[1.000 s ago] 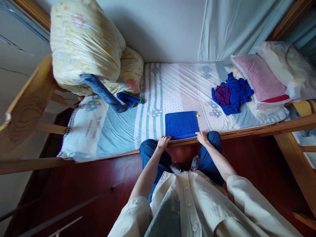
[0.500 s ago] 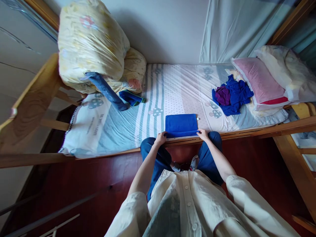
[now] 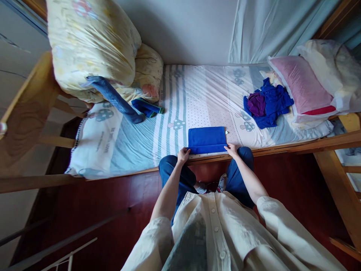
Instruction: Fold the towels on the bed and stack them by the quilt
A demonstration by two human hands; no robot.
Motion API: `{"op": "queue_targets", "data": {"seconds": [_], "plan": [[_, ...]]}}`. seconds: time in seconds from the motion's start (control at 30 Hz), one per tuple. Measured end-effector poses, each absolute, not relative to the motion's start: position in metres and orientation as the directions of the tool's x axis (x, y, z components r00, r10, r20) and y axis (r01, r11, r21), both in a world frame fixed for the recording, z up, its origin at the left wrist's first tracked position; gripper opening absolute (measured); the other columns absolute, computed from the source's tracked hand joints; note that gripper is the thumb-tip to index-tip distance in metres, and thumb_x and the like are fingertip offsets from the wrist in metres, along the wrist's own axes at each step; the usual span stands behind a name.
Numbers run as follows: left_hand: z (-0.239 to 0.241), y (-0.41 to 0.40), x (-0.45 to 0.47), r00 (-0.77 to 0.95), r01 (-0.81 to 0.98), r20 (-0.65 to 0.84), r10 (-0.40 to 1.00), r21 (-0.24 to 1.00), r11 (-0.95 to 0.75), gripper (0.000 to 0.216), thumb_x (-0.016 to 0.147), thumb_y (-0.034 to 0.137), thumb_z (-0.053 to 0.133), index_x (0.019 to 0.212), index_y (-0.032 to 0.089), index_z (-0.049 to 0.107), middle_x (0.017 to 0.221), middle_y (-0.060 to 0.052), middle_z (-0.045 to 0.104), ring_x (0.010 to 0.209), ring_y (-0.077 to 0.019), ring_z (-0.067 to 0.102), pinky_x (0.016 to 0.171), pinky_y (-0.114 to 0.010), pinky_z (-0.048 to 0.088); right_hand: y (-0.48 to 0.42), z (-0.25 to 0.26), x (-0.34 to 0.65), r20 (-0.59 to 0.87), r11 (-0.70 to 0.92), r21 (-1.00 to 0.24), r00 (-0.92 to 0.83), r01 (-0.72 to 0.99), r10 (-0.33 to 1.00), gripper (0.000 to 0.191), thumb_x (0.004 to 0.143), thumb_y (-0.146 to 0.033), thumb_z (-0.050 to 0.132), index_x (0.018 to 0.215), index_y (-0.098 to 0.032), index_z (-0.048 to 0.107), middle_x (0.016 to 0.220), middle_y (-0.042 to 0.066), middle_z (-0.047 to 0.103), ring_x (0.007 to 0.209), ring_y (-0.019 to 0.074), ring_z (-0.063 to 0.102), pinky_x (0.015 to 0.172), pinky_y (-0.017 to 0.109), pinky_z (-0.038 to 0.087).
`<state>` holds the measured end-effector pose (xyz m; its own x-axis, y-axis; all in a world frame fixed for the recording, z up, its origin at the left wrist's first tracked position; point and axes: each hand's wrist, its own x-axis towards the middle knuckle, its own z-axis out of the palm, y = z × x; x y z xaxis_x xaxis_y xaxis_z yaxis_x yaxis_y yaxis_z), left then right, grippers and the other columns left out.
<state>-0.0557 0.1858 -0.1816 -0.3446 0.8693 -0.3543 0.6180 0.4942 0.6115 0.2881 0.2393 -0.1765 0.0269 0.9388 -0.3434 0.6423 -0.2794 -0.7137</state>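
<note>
A flat blue cloth [image 3: 207, 136], a neat rectangle, lies on the patterned bedsheet [image 3: 197, 90] at the bed's front edge. A strip along its near side is folded over, and a small white label sticks out at its right. My left hand [image 3: 184, 154] pinches the near left corner of this cloth between thumb and fingers. At the near right corner, my right hand [image 3: 231, 150] has the cloth's edge in a similar pinch.
Crumpled blue and purple cloths [image 3: 267, 103] lie right, beside a pink pillow [image 3: 304, 84]. At the left are a bulky yellow quilt [image 3: 93, 45], a long blue rolled item [image 3: 115, 98] and a dark blue folded item [image 3: 146, 107]. A wooden rail [image 3: 296, 148] edges the bed.
The view has shifted slightly. The folded strip along the cloth's near edge now lies flatter and looks wider. Both hands stay at its near corners.
</note>
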Motion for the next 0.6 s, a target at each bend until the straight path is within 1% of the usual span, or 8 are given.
{"op": "queue_targets", "data": {"seconds": [0.17, 0.3, 0.47, 0.6], "plan": [[-0.1804, 0.1841, -0.0561, -0.36, 0.597, -0.351, 0.864, 0.625, 0.503, 0.023, 0.09, 0.029, 0.061, 0.107, 0.015, 0.068, 0.098, -0.011, 0.077, 0.099, -0.0245, 0.073, 0.088, -0.032, 0.054, 0.239, -0.1774, 0.2874, -0.327, -0.272, -0.706, 0.039, 0.654, 0.944, 0.017, 0.085, -0.031, 0.064, 0.089, -0.016, 0.071, 0.09, 0.006, 0.078, 0.083, 0.0198, 0.07, 0.078, 0.026, 0.054], [-0.1815, 0.1818, -0.0554, -0.371, 0.596, -0.345, 0.862, 0.623, 0.506, 0.023, 0.088, 0.028, 0.061, 0.107, 0.017, 0.068, 0.099, -0.01, 0.078, 0.096, -0.0233, 0.074, 0.088, -0.032, 0.055, 0.2386, -0.1765, 0.2876, -0.318, -0.261, -0.687, 0.042, 0.678, 0.947, 0.019, 0.087, -0.033, 0.061, 0.09, -0.017, 0.071, 0.088, 0.005, 0.077, 0.083, 0.0203, 0.07, 0.078, 0.026, 0.054], [-0.1848, 0.178, -0.0525, -0.389, 0.619, -0.353, 0.851, 0.584, 0.525, 0.016, 0.089, 0.026, 0.059, 0.101, 0.019, 0.069, 0.095, -0.012, 0.078, 0.1, -0.0267, 0.074, 0.095, -0.037, 0.053, 0.2369, -0.1757, 0.287, -0.328, -0.272, -0.626, 0.069, 0.731, 0.942, 0.015, 0.088, -0.03, 0.062, 0.083, -0.019, 0.071, 0.085, 0.006, 0.077, 0.085, 0.0215, 0.07, 0.082, 0.028, 0.053], [-0.1869, 0.1763, -0.0498, -0.394, 0.641, -0.369, 0.842, 0.546, 0.539, 0.015, 0.089, 0.024, 0.059, 0.099, 0.019, 0.069, 0.094, -0.012, 0.078, 0.104, -0.0296, 0.073, 0.098, -0.04, 0.051, 0.2347, -0.1761, 0.2847, -0.337, -0.285, -0.579, 0.093, 0.764, 0.937, 0.012, 0.089, -0.025, 0.062, 0.087, -0.019, 0.072, 0.09, 0.007, 0.078, 0.091, 0.0224, 0.071, 0.086, 0.029, 0.052]]}}
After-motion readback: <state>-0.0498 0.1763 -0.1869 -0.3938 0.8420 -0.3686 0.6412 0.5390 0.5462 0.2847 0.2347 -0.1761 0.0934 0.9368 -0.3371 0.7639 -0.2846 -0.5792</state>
